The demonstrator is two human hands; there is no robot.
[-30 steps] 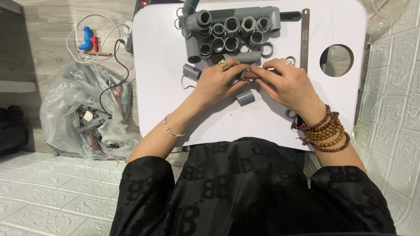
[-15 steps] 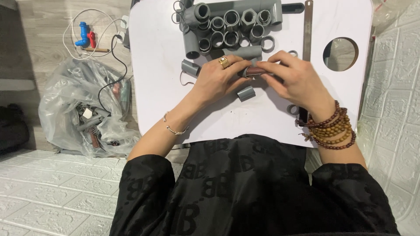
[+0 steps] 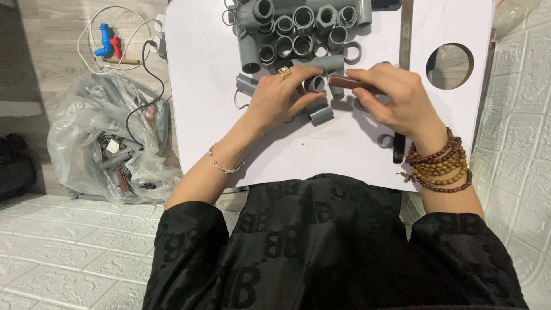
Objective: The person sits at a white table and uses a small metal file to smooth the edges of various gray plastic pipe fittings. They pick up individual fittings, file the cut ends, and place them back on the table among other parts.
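The left hand [image 3: 275, 100] is gripping a grey pipe piece [image 3: 314, 84]; the right hand [image 3: 396, 97] is pinching a brown stick [image 3: 351, 83] beside it; many grey pieces [image 3: 298, 26] are waiting along the white table's [image 3: 201, 86] far edge.

Grey pipe piece [image 3: 314, 84]: short, open end facing up, pinched in left hand [image 3: 281, 99] above white table. Dark reddish-brown stick [image 3: 351, 84]: slim, lying near level in right hand [image 3: 396, 102], tip touching the piece.

A clear plastic bag [image 3: 109, 143] of odd parts slumps on the floor at nine o'clock. A blue and red valve [image 3: 107, 46] lies at ten o'clock inside a loop of white cable [image 3: 92, 34]. At two o'clock, a round hole [image 3: 450, 66] pierces the white table [image 3: 201, 86].
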